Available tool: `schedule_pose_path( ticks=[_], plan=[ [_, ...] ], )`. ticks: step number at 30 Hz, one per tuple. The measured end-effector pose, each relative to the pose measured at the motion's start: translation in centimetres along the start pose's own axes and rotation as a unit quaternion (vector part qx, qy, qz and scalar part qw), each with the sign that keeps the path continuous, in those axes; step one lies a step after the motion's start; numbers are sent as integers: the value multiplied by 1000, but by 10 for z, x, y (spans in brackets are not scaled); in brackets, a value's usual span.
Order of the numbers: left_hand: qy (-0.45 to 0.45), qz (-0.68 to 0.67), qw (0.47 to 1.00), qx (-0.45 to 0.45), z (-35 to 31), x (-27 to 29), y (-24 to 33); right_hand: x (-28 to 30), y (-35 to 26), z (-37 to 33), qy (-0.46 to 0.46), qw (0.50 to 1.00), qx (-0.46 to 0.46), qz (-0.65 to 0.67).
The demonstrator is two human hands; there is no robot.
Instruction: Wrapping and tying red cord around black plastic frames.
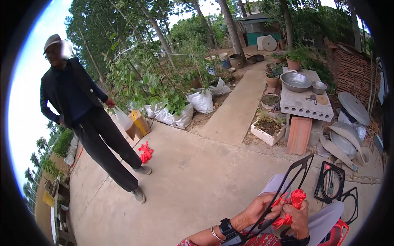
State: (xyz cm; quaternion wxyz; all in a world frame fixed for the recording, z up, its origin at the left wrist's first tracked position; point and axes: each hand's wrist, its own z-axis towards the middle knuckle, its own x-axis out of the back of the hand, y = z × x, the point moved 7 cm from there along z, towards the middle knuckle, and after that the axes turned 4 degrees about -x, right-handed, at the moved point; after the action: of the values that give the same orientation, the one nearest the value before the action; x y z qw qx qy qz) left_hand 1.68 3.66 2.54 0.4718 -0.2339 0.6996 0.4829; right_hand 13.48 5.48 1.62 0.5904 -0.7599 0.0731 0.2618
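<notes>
A bundle of shiny red cord (298, 198) is gathered in my right hand (298, 221), whose fingers are curled round its lower part. My left hand (259, 208) is closed beside it, its fingertips pinching red strands close to the bundle. A slim black frame (304, 163) slants over my lap, its bars crossing the fingers of my left hand. Whether those fingers also grip the frame is partly hidden. Both hands are close together above my knees.
Black frames (329, 182) lie on the concrete to my right. A person (78, 90) stands at the left with a plastic bag (123, 119). Near their feet is another red bundle (145, 152). A slab table (301, 104) carries metal bowls (295, 81); a planter (269, 133) sits beside it.
</notes>
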Motion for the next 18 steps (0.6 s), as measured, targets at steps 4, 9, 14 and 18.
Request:
schedule_pose_path(
  ticks=[4,9,14,18],
  plan=[
    [-7,-7,1000,-14,-7,-3,2,-11,0,1,-22,999,20,17],
    [-5,3,1000,-14,-8,12,-2,-8,-3,-12,-24,997,-53,48],
    [-26,-3,1000,-15,-6,12,-15,7,-3,-7,-49,996,-2,81],
    [-21,15,1000,10,-10,-8,-11,0,-23,-11,-3,974,119,194]
  ],
)
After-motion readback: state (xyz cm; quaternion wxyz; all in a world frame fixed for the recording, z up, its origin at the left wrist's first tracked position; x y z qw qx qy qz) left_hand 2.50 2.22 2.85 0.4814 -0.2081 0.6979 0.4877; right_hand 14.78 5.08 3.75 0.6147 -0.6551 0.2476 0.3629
